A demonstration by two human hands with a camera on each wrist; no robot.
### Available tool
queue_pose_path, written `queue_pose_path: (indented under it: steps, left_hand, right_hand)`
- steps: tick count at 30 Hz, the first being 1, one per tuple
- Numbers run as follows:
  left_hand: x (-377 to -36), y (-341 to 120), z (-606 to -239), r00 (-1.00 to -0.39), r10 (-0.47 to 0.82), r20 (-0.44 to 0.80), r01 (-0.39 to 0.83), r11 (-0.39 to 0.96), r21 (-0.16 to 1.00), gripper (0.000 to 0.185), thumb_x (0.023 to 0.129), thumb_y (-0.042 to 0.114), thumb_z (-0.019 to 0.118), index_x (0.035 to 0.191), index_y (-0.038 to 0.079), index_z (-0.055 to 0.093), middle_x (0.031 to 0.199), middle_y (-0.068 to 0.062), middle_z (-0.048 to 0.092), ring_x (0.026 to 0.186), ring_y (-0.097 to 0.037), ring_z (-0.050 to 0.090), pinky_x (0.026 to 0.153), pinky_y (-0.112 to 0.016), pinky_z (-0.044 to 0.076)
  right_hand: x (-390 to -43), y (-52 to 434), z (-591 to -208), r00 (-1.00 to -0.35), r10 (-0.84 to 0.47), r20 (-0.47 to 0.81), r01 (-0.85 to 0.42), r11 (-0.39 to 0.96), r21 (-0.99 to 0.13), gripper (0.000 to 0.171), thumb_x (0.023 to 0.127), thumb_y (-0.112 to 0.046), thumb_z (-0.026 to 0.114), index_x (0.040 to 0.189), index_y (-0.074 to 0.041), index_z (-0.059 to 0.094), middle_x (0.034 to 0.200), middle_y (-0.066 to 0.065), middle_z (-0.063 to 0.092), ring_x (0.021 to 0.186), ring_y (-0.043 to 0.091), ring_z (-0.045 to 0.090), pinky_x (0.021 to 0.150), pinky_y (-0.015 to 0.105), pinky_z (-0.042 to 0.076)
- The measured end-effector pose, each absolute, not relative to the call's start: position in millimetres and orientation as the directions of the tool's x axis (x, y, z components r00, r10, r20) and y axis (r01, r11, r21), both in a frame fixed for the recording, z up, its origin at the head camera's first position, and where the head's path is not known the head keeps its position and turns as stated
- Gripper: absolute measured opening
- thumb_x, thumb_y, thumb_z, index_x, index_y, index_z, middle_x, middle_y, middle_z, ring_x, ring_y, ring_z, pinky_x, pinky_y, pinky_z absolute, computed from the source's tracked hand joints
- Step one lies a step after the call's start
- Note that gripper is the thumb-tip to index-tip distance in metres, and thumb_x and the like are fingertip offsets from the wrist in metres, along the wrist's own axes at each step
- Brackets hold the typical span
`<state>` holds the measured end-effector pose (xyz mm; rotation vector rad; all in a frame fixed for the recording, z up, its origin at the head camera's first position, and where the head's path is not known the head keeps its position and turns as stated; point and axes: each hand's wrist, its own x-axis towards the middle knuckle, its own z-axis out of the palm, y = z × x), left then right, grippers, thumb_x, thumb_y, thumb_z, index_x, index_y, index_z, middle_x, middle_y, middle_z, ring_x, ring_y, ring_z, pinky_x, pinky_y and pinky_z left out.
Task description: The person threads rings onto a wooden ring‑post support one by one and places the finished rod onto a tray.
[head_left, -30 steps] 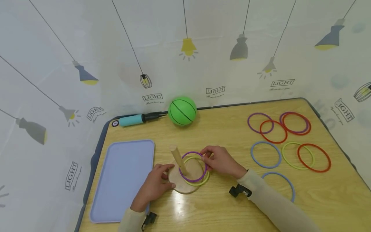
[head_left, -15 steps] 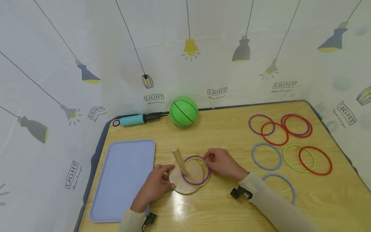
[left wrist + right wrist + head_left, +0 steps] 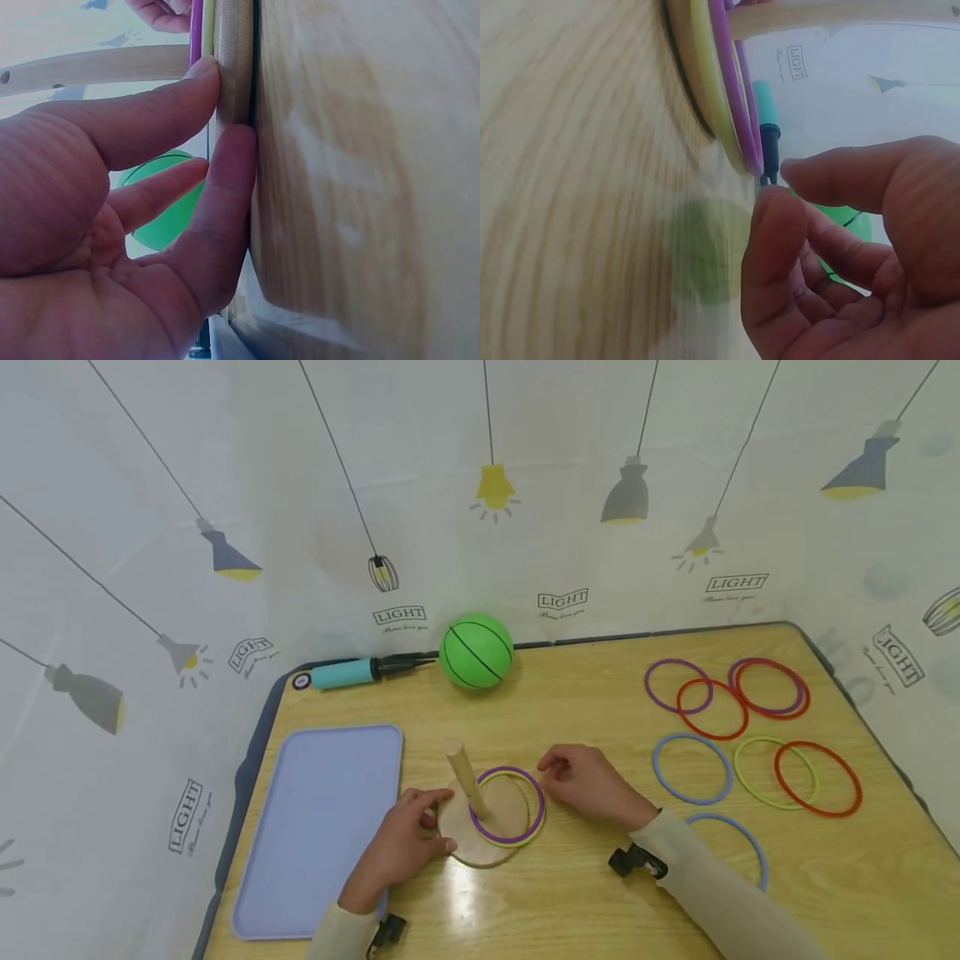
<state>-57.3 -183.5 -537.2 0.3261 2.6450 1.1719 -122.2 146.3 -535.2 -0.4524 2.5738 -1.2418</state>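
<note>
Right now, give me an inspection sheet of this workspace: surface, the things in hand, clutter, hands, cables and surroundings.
Surface: wooden table, glare patch near the front edge.
Things in hand: wooden peg stand, its peg leaning to the left; purple ring lies over a yellow-green ring around the peg.
Clutter: loose rings at the right, some overlapping; blue tray at the left; green ball and teal pump at the back.
Hands: left hand grips the stand's base edge; right hand beside the rings, fingers curled, holding nothing.
Cables: nothing seen.
Surroundings: white curtain printed with lamps encloses the table.
</note>
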Motion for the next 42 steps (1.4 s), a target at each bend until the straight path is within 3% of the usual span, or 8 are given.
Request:
queue_pose_path:
  steps: [14, 35, 42]
  left_hand:
    - [-58.5, -183.6, -538.2, -0.95, 0.288, -0.124, 0.101, 0.655, 0.749, 0.073, 0.076, 0.01, 0.095, 0.143, 0.011, 0.065, 0.118, -0.011, 0.061, 0.098, -0.02, 0.068, 0.082, -0.027, 0.056]
    - [-57.5, -183.6, -536.2, -0.948, 0.294, -0.124, 0.105, 0.655, 0.748, 0.073, 0.078, 0.011, 0.094, 0.144, 0.011, 0.064, 0.118, -0.01, 0.061, 0.1, -0.021, 0.068, 0.084, -0.028, 0.056]
    - [-56.7, -183.4, -536.5, -0.948, 0.287, -0.137, 0.089, 0.653, 0.752, 0.072, 0.079, 0.011, 0.094, 0.145, 0.012, 0.064, 0.119, -0.01, 0.06, 0.101, -0.02, 0.068, 0.085, -0.028, 0.056]
  right_hand:
    - [-100.3, 206.8, -527.5, -0.939, -0.335, -0.075, -0.131, 0.55, -0.825, 0.019, 0.097, -0.018, 0.077, 0.113, -0.008, 0.075, 0.089, -0.004, 0.069, 0.077, 0.008, 0.063, 0.071, 0.025, 0.052]
    - [-60.0, 310.4, -531.2, -0.989, -0.145, -0.023, -0.085, 0.695, -0.714, 0.026, 0.1, -0.025, 0.076, 0.121, -0.011, 0.075, 0.098, -0.002, 0.076, 0.083, -0.002, 0.065, 0.074, 0.023, 0.054]
    - [-53.6, 329.0, -537.7, -0.991, -0.131, 0.033, -0.12, 0.735, -0.668, 0.024, 0.095, -0.021, 0.081, 0.116, -0.009, 0.077, 0.096, -0.002, 0.077, 0.082, -0.008, 0.062, 0.071, 0.019, 0.053]
